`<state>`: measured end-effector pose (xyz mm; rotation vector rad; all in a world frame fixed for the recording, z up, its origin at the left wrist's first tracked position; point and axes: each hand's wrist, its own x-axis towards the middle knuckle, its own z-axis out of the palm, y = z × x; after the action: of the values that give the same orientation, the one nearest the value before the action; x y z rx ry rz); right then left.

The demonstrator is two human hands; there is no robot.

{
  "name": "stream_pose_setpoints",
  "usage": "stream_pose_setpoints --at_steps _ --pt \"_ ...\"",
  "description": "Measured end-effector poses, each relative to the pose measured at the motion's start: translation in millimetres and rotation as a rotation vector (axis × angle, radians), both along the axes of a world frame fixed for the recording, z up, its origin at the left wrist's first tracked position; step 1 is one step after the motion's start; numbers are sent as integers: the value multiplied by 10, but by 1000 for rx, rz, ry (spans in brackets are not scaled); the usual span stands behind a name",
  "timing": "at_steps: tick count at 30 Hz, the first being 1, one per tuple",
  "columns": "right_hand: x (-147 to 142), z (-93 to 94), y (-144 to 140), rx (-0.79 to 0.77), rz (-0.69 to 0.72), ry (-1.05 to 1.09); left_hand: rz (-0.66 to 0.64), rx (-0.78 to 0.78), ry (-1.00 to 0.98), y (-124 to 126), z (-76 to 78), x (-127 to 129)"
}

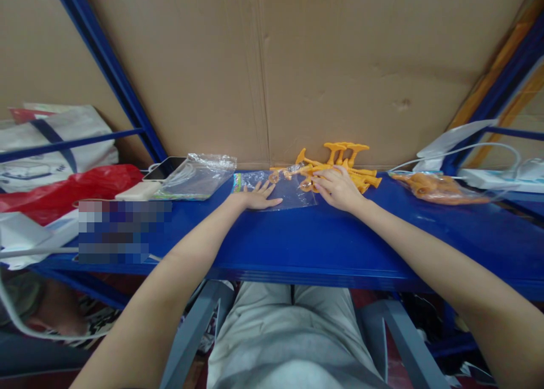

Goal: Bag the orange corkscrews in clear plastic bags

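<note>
My left hand (258, 197) lies flat with its fingers spread, pressing on a clear plastic bag (293, 196) on the blue shelf. Some orange plastic pieces (276, 175) show at the bag's upper side; whether they are inside it or behind it I cannot tell. At the bag's right edge my right hand (338, 189) has its fingers curled together around an orange plastic piece (306, 184), partly hidden by the fingers. A pile of orange T-handled plastic pieces (346, 151) lies just behind and beside this hand, against the cardboard.
A stack of clear empty bags (198, 176) lies left, near a phone (165, 168) and a red bag (106, 185). On the right sit a filled bag of orange pieces (437, 187) and a white power strip (501, 179). Cardboard (263, 66) backs the blue shelf (297, 244).
</note>
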<state>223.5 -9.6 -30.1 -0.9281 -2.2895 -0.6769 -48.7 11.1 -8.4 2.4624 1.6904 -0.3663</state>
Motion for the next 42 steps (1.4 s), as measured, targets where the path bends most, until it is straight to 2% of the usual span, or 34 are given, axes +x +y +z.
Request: stream_pose_setpoints --at_steps 5,11,20,25,30,36,39,42 --pt "95 -38 72 -17 -108 39 13 -36 44 97 73 -208" --pt "114 -160 134 -51 -137 10 -7 -22 73 263 80 -412" --pt "86 -244 171 -159 -144 -30 50 66 91 180 152 -319" --pt "0 -184 167 -144 -105 -57 63 135 93 143 195 -285" --pt "-205 -39 212 -141 -62 -124 75 160 60 142 207 -312" --pt "-591 134 277 -304 -138 -290 217 218 93 113 221 -284" --pt "-746 177 335 -346 -177 -342 228 225 97 85 232 -261" --pt "-821 191 418 -339 -151 -276 225 219 104 61 243 -241"
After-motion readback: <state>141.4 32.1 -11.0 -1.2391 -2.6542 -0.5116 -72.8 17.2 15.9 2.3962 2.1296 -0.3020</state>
